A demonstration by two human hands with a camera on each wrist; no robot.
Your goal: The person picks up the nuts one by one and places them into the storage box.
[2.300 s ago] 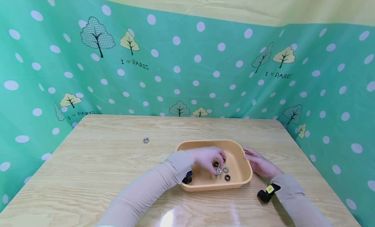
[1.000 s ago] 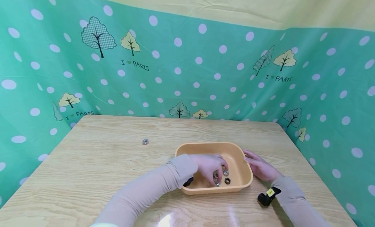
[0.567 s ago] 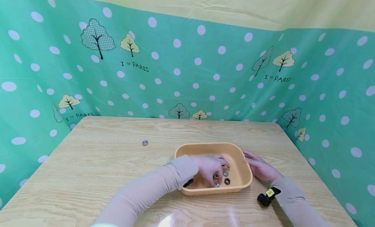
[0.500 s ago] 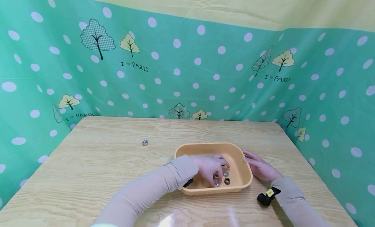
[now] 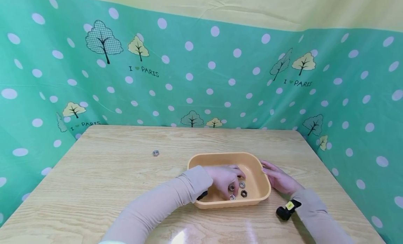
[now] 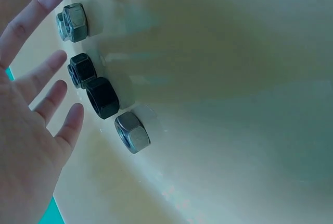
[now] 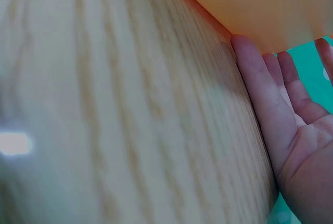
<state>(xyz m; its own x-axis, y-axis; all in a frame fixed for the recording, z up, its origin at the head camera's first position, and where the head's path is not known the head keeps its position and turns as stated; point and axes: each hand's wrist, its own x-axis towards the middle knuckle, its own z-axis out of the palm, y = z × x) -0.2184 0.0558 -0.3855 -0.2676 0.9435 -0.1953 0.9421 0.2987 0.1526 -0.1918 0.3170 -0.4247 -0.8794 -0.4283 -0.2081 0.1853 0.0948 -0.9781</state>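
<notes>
A peach plastic basin [image 5: 220,203] stands on the table with several hex nuts, silver and dark, on its floor. My left hand [image 5: 223,179] reaches down inside it. Thumb and index finger pinch a silver nut [image 5: 232,197] near the basin's front wall; in the left wrist view only its edge shows at the top. A dark nut [image 5: 231,187] lies under the spread fingers. Just right of them are another silver nut [image 5: 242,185] and a dark nut [image 5: 244,193]. My right hand [image 5: 280,177] rests with straight fingers against the basin's right end.
A lone silver nut [image 5: 155,153] lies on the wooden table [image 5: 110,188], left of and behind the basin. A green dotted curtain [image 5: 201,79] hangs behind the table and along its sides. A black wrist camera [image 5: 284,212] sits beneath the right forearm.
Since the earliest frame, my left hand has shifted toward the basin's front wall, and the silver nut at its fingertips with it. Over the last second both hands stay almost still.
</notes>
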